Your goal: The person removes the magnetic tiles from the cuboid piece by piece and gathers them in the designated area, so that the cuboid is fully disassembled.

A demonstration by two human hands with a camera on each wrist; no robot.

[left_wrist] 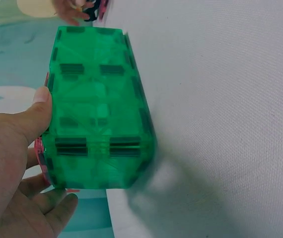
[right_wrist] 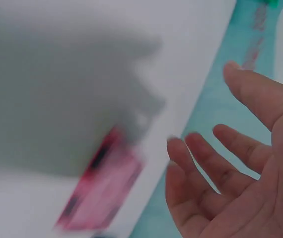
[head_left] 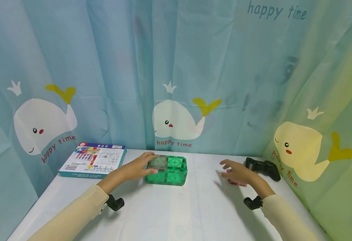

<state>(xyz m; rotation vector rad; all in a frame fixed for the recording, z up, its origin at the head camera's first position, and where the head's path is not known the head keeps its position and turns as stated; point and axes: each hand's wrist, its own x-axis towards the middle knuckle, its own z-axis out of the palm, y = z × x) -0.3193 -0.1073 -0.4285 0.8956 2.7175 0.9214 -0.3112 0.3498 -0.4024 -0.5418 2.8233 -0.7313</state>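
I've got the left hand (head_left: 137, 166) at the near-middle of the action, thumb and curled fingers gripping the left end of a green magnetic-tile block (head_left: 167, 178) — a glossy, see-through oblong standing on the white table (head_left: 164, 214), its walls marked with crossing lines and dark strips along the seams. A pink tile (head_left: 159, 163) lies over the left half of its top, tinting the green beneath. My right hand (head_left: 238, 172) hangs released, fingers loosely bent, just above a second pink piece (right_wrist: 106, 186) on the table.

Containers now: the block is hollow, its inner edges showing through the green. The flat cardboard box (head_left: 88, 164) at left lies printed side up, so I cannot tell what it holds.

Trickier bits — that second piece is mostly behind my right hand in the head view and blurred from the right wrist. The black game controller (head_left: 266, 169) is partly covered, and both sleeves (head_left: 70, 214) run off the bottom edge.
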